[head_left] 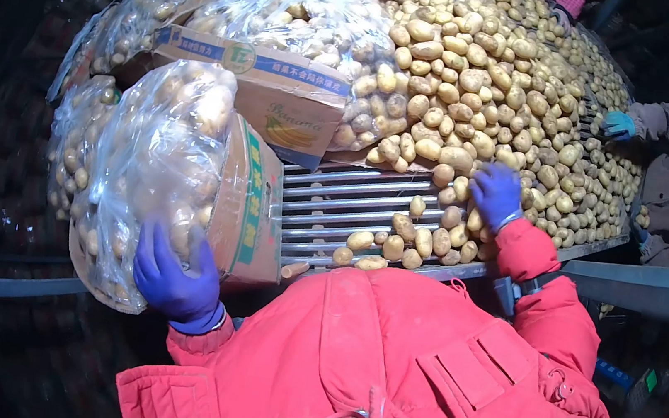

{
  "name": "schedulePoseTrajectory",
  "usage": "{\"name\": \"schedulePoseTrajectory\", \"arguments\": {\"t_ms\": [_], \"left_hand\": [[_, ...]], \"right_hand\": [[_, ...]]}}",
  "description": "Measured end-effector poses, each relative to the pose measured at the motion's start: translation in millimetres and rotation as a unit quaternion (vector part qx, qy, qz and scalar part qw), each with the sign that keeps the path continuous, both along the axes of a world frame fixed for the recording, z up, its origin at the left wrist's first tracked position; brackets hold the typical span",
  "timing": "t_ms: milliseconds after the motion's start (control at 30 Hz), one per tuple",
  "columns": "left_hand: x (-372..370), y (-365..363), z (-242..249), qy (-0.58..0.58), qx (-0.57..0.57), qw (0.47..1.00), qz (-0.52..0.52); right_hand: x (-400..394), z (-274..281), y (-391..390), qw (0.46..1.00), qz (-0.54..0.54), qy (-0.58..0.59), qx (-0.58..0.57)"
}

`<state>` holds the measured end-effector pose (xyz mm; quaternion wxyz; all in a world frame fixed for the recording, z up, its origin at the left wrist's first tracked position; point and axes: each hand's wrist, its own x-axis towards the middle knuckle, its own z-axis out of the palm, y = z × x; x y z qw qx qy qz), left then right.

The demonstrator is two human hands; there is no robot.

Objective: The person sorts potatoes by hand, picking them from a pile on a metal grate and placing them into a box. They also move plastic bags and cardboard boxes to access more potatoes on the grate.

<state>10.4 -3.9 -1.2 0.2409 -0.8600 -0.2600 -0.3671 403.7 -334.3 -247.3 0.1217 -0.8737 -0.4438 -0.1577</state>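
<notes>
My left hand [176, 273], in a purple glove, presses with spread fingers against a clear plastic bag of potatoes [156, 162]. The bag bulges from a cardboard box [254, 216] with a green stripe, standing at the left of the metal rollers [335, 201]. Also gloved in purple, my right hand [497, 194] lies over loose potatoes [439, 239] at the near edge of the heap, its fingers apart and reaching left. I see no potato gripped in it, though its palm side is hidden.
Behind stands a banana box [296, 112] with another bag of potatoes [315, 23]. A large potato heap [492, 78] covers the right and back. A co-worker's teal-gloved hand [619, 125] touches its right side; another person's pink sleeve [571, 0] shows at the top.
</notes>
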Motion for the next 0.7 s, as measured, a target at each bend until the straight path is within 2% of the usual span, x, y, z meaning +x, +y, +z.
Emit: {"name": "schedulePoseTrajectory", "arguments": {"t_ms": [67,100,200,267,333,433,533,567,600,700], "left_hand": [[0.0,1.0,-1.9,-0.008,-0.018,1.0,-0.01],[0.0,1.2,-1.6,-0.006,-0.023,1.0,-0.013],[-0.1,1.9,-1.2,-0.001,-0.018,1.0,-0.014],[-1.5,2.9,-2.0,-0.002,-0.019,1.0,-0.015],[-2.0,3.1,-2.7,-0.002,-0.018,1.0,-0.013],[-3.7,2.1,-3.2,-0.001,-0.016,1.0,-0.007],[-4.4,3.5,-3.4,-0.005,-0.013,1.0,-0.009],[-3.6,2.9,-2.5,-0.006,-0.011,1.0,-0.01],[-2.0,2.3,-2.7,-0.008,-0.011,1.0,-0.012],[-0.7,0.0,0.3,-0.008,-0.015,1.0,-0.016]], "right_hand": [[23.2,6.9,-21.4,0.998,-0.033,-0.032,-0.044],[32.2,8.0,-27.7,0.992,-0.04,-0.108,-0.052],[26.5,19.6,-7.4,0.994,-0.104,-0.036,0.029],[22.5,14.3,18.6,0.993,-0.018,0.004,0.118],[19.1,-6.6,51.2,0.982,-0.006,0.057,0.18],[3.5,3.5,79.1,0.988,-0.04,0.143,0.044],[-9.0,0.8,86.0,0.975,-0.097,0.2,-0.02],[-17.1,10.0,83.6,0.953,-0.08,0.291,0.013],[-24.2,22.8,76.9,0.916,-0.067,0.394,-0.025],[-36.3,12.0,65.7,0.938,-0.012,0.339,-0.066]]}}
